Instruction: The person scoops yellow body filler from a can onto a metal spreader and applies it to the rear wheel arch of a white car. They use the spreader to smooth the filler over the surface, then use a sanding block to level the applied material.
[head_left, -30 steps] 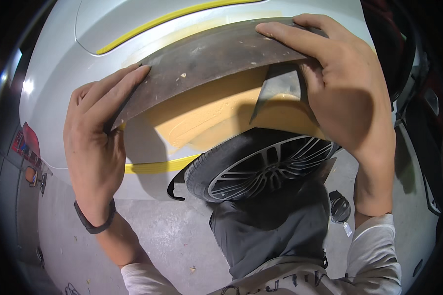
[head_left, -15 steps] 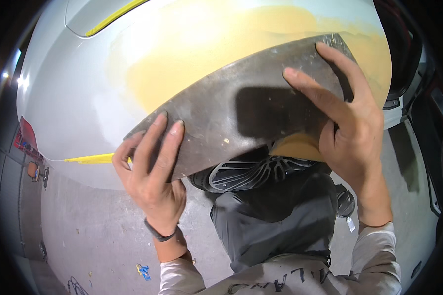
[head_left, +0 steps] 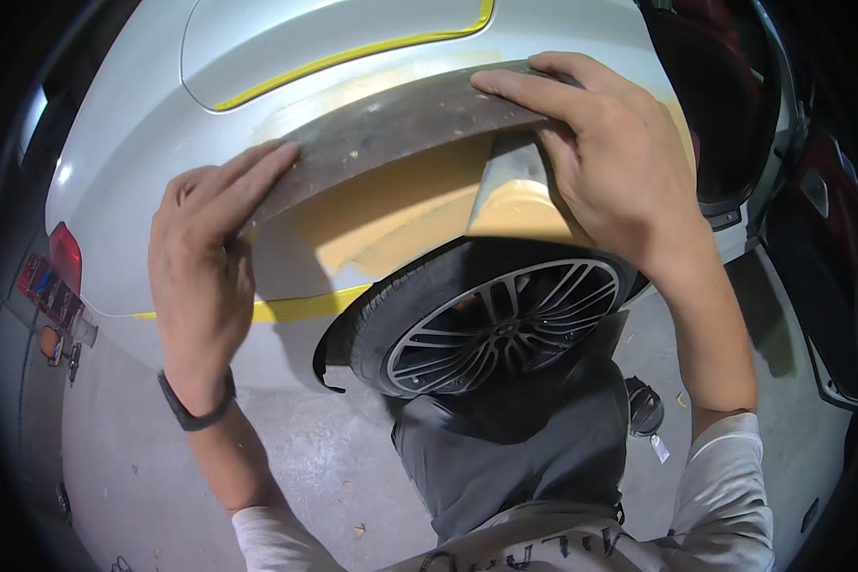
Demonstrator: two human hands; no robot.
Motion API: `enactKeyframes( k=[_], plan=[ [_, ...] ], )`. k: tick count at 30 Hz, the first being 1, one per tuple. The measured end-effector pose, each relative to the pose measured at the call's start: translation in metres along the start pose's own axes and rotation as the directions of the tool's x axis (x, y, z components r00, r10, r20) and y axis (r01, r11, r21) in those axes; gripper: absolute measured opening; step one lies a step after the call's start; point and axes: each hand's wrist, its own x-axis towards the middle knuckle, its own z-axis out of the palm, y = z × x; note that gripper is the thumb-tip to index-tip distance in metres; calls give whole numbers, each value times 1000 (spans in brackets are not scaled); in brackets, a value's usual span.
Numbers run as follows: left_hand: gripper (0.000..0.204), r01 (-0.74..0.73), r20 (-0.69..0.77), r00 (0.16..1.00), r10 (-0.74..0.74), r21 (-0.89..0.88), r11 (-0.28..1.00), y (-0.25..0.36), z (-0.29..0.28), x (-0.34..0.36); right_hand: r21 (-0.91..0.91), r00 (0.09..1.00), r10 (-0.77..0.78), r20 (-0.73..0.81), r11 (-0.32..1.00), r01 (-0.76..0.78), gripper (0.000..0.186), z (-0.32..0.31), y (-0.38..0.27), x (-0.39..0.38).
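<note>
A dark grey-brown, scuffed sheet (head_left: 391,133), bent into a shallow curve, spans between my two hands over a silver car's rear fender (head_left: 124,219). At its left end my left hand (head_left: 200,267) is closed, fingers over the upper face and thumb beneath. My right hand (head_left: 620,162) grips the right end with fingertips along the top edge. Tan filler (head_left: 391,214) covers the fender below the sheet, above the wheel arch. Whether the sheet touches the panel along its far edge cannot be made out.
Below the arch stands a black tyre with a spoked wheel (head_left: 505,329), close to my knees. Yellow tape (head_left: 324,305) runs left of the arch, and more tape (head_left: 353,59) edges the recess above. A red tail light (head_left: 65,250) is at left, an open car door (head_left: 820,248) at right.
Both hands have moved the sheet up the fender and tilted it, so its face looks narrower. The wheel and lower filler now show beneath it.
</note>
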Motion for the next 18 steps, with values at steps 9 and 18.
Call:
enactKeyframes(
  k=[9,18],
  plan=[
    [54,114,105,990,-98,-161,980,-23,-4,35,-18,999,1,43,1000,0,33,1,-6,29],
    [54,10,77,997,2,-151,988,-31,3,24,18,992,-20,124,1000,18,41,-1,-5,32]
  ],
)
